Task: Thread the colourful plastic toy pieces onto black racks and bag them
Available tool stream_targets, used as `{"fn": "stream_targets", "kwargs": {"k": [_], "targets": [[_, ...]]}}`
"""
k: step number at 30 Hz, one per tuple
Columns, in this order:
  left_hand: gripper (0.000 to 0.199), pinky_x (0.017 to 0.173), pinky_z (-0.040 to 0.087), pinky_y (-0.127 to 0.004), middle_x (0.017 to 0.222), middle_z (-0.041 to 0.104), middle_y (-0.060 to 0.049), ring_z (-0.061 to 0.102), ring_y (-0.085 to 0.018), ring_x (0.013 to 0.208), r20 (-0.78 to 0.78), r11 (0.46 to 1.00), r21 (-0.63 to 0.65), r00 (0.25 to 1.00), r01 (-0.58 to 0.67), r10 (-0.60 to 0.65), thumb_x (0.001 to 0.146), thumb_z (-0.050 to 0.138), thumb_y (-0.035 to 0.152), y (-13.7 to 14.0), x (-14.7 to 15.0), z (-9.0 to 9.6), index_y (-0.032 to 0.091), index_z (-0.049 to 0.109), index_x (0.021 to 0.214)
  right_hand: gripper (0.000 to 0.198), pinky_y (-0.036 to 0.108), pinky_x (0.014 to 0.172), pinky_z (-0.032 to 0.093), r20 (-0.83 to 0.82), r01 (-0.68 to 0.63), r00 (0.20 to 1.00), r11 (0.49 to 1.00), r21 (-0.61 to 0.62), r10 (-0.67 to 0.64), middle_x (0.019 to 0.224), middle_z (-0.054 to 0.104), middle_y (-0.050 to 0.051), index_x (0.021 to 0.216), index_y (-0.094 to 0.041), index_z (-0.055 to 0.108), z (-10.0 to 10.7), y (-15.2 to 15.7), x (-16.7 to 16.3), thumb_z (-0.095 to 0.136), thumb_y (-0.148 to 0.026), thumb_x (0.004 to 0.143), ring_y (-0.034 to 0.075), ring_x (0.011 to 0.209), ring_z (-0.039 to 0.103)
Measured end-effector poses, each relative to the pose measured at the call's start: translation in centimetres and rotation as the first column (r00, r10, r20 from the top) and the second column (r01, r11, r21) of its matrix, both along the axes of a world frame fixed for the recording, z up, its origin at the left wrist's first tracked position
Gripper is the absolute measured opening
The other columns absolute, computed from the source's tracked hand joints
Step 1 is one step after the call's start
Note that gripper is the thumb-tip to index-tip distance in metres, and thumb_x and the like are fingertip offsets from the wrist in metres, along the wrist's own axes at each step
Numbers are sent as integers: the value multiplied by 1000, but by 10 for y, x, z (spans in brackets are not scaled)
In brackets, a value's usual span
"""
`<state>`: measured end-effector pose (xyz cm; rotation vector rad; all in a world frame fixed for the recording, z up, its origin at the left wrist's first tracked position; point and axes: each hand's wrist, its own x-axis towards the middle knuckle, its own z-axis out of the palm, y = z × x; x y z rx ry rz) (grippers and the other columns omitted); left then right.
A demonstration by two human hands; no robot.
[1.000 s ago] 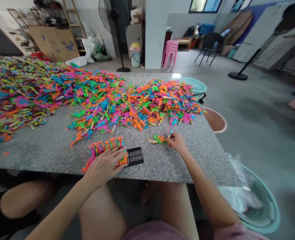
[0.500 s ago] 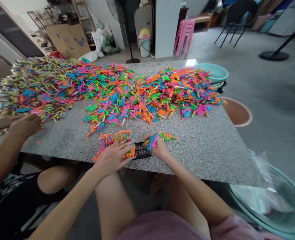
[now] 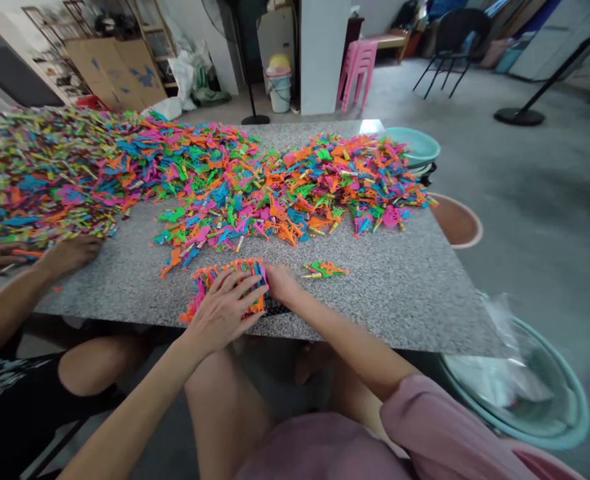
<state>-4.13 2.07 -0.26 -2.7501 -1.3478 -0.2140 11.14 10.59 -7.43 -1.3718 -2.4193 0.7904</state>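
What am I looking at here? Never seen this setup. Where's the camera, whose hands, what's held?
There's no robot: a person works bare-handed, and a head-worn camera looks forward and down, so the two hands reaching up from below are the wearer's own. The left hand lies spread over a row of bright plastic pieces. The right hand is at the row's right end, against pink and blue pieces; its fingertips are hidden, so its grip is unclear. Part of a black gridded tray shows below it. On the speckled table also lie a few loose pieces and a large colourful heap. Another person's hands work at far left.
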Motion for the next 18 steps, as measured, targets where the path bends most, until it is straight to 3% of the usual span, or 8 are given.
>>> {"fn": "stream_targets", "kwargs": {"k": [2, 5, 7, 10, 12, 15, 18], "targets": [[39, 111, 32, -58, 141, 56, -5, 49, -31, 129, -17, 999, 16, 999, 34, -34, 93, 57, 29, 2, 1, 1, 29, 58, 132, 27, 27, 74, 45, -2, -3, 1000, 1000, 2, 3, 93, 72, 8, 114, -19, 63, 1, -6, -2, 46, -18, 93, 21, 86, 67], [42, 109, 38, -52, 142, 55, -6, 47, -30, 131, 15, 998, 0, 997, 69, -69, 91, 59, 28, 5, 0, -2, 26, 57, 133, 28, 26, 80, 46, -87, 27, 996, 998, 57, -22, 103, 70, 8, 116, -19, 61, -3, -17, 10, 51, -13, 91, 19, 96, 64], [44, 109, 42, -49, 141, 56, -9, 45, -29, 133, 49, 997, 1, 996, 74, -74, 91, 59, 28, 7, -1, -7, 20, 57, 134, 30, 28, 87, 46, -121, 128, 987, 979, 156, -110, 113, 65, 9, 119, -20, 60, -7, -25, 31, 57, -16, 89, 20, 107, 60], [43, 110, 43, -48, 142, 54, -13, 43, -30, 135, 78, 997, 10, 993, 83, -83, 92, 58, 30, 9, -3, -12, 15, 58, 132, 25, 32, 86, 47, -16, 302, 951, 919, 251, -308, 116, 59, 13, 116, -20, 61, -17, -36, 77, 56, -30, 94, 24, 108, 58], [41, 110, 43, -49, 141, 54, -14, 43, -31, 135, 77, 997, 12, 994, 80, -80, 92, 59, 31, 10, -3, -14, 14, 60, 128, 22, 32, 83, 48, 69, 335, 929, 907, 257, -362, 114, 58, 13, 110, -19, 63, -25, -39, 108, 51, -32, 97, 23, 102, 59], [39, 110, 43, -50, 140, 54, -15, 44, -31, 135, 64, 998, 4, 996, 68, -68, 91, 60, 30, 11, -2, -14, 14, 61, 127, 16, 30, 85, 47, 70, 376, 913, 894, 245, -403, 113, 58, 10, 107, -19, 62, -32, -35, 145, 54, -24, 94, 21, 102, 59], [38, 110, 43, -49, 141, 53, -15, 43, -31, 136, 70, 998, -3, 996, 55, -55, 91, 60, 30, 10, -2, -13, 15, 61, 126, 22, 29, 81, 46, 109, 545, 818, 821, 168, -565, 110, 62, 12, 110, -15, 61, -28, -23, 165, 60, -21, 88, 21, 97, 61]]}}
